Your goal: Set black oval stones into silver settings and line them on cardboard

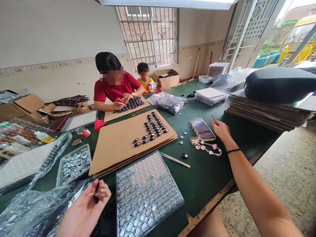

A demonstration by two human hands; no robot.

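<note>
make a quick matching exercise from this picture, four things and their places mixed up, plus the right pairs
1. small black piece
2. thin brown stick
3. pink-and-white beaded strap
4. stacked brown cardboard sheets

A. beside the flat rectangular phone
B. under glossy black oval pieces
C. in the left hand
D. in the right hand

Pairs: 1-C; 2-D; 3-A; 4-B

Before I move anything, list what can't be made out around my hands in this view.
In the head view:
Small glossy black piece: exact shape, partly hidden by the fingers of the left hand.
Thin brown stick: one end, hidden inside the right hand.
Flat rectangular phone: upper left part, hidden by a pixelated patch.
Shallow clear plastic tray: near left corner, cut off by the bottom edge.
Heaped round silvery discs: count, too small and overlapping.
</note>
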